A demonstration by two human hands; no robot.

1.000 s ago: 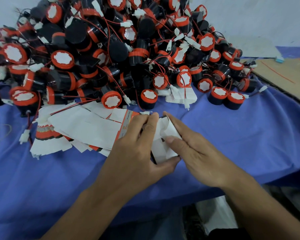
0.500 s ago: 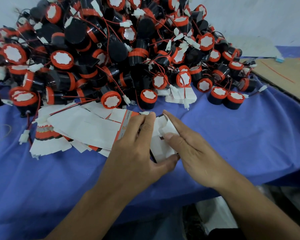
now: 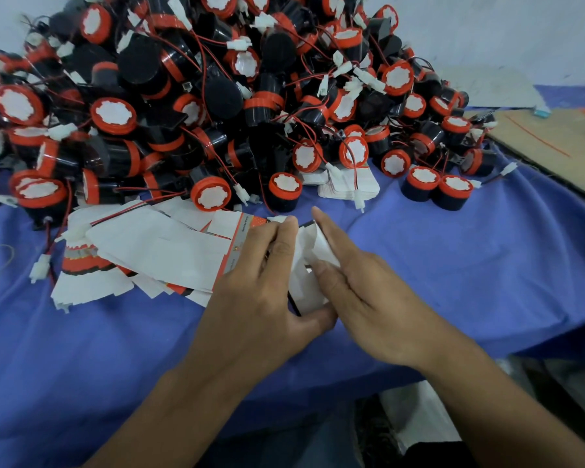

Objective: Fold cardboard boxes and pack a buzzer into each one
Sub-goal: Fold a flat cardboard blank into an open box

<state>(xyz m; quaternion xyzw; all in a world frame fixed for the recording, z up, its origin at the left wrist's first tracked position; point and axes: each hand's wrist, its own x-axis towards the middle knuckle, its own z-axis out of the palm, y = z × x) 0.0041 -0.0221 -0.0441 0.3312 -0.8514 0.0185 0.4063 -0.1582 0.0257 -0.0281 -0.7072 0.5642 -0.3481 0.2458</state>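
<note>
**One box in hand, a heap left to pack**

The work looks barely begun. The heap of buzzers (image 3: 217,96), black drums with orange caps and red wires, is large, and no finished box is in view. Just in front of the heap lies a loose stack of flat box blanks (image 3: 156,251), white with orange print, none of them folded. At the near right of the heap, in front of it, is the one box (image 3: 304,285) being formed. The left hand (image 3: 264,298) grips it, fingers curled over the top and thumb under the near edge. The right hand (image 3: 368,298) lies nearly flat, its straight fingers pressing a white flap inward. I cannot tell whether a buzzer is inside. The step in hand is probably closing an end flap.

A pale wall (image 3: 487,35) stands behind the heap. The desk (image 3: 487,265) under it has a wrinkled blue cloth. A brown cardboard sheet (image 3: 554,140) lies right of the heap, and a small pile of white cards (image 3: 348,187) touches its front edge.
</note>
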